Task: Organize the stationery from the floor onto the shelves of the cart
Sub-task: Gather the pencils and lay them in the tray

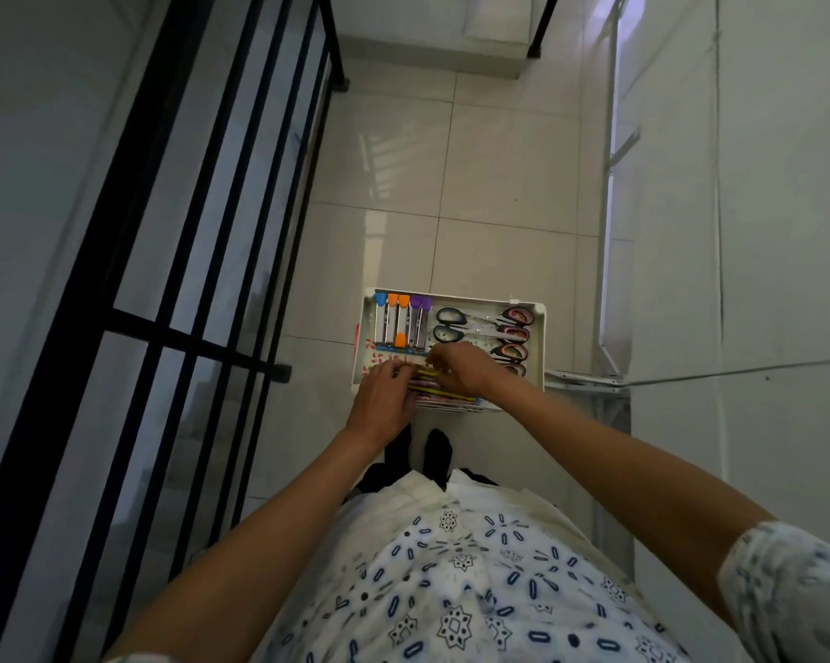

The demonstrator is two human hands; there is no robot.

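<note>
A white cart [537, 327] stands on the tiled floor in front of me, seen from above. On its top shelf lie staplers [400, 323] with blue, orange and purple ends at the left and several pairs of scissors [487, 330] at the right. A bundle of yellow and pink pencils [434, 382] lies along the near edge. My left hand [384, 399] rests on the pencils' left end with its fingers curled over them. My right hand [458, 370] bends down over the middle of the bundle and pinches it.
A black metal railing [202, 260] with glass runs along the left, close to the cart. A white wall and a white frame [611, 193] stand on the right. Open tiled floor [451, 184] lies beyond the cart. My feet [420, 452] stand just behind it.
</note>
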